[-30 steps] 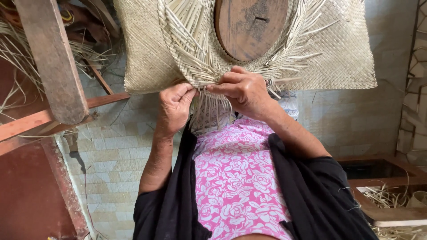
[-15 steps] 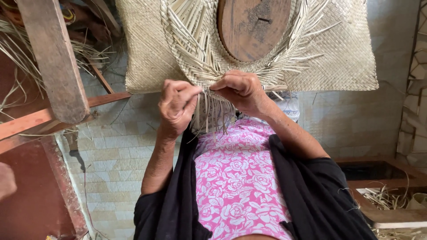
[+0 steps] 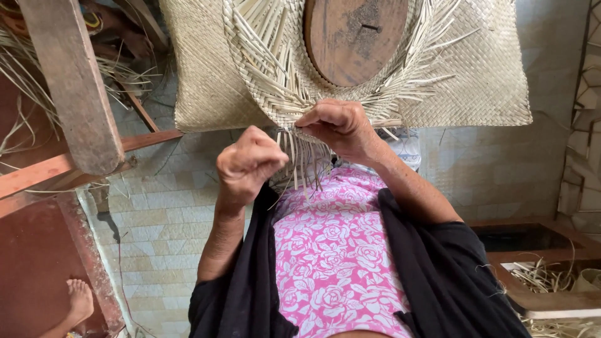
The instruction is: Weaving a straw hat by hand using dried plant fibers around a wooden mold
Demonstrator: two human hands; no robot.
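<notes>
The left hand (image 3: 249, 164) has pulled away from the woven hat (image 3: 275, 81), fist closed on a thin straw strand (image 3: 283, 181). The right hand (image 3: 338, 125) pinches the hat's rim below the wooden block (image 3: 354, 37).

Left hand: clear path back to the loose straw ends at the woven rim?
Probably yes. The left hand is closed just beside the hanging straw ends, nothing between them; the right hand pinches the rim higher up.

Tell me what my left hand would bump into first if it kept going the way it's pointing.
Probably the loose straw strands hanging from the woven hat edge; the left hand is fisted toward them, though depth is unclear.
</notes>
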